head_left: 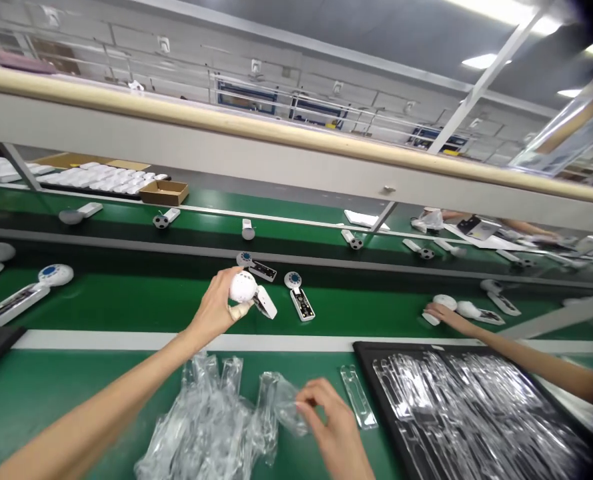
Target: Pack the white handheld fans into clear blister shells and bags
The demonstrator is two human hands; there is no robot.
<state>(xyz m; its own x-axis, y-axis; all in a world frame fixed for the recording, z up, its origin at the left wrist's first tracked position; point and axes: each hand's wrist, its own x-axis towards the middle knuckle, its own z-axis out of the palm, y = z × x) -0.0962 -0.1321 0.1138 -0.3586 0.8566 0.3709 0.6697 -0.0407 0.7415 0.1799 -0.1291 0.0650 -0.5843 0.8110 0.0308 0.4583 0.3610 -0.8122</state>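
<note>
My left hand [222,297] is closed around a white device with a round head [243,287] and a short hinged body, held over the green conveyor belt [141,300]. Just beyond it lie two similar devices with blue-dotted round faces, one of them a blue-faced device [301,300] with dark electronics showing in its body. Lower down, my right hand [329,420] pinches a clear plastic bag [289,407] at the edge of a heap of clear bags [206,427]. A single clear plastic piece [359,397] lies beside that hand.
A black tray [391,407] of clear plastic pieces stands at the right. Another person's hand [443,317] touches a white device on the belt. More devices lie along both belts. A cardboard box [163,193] sits on the far side. A metal post slants down at right.
</note>
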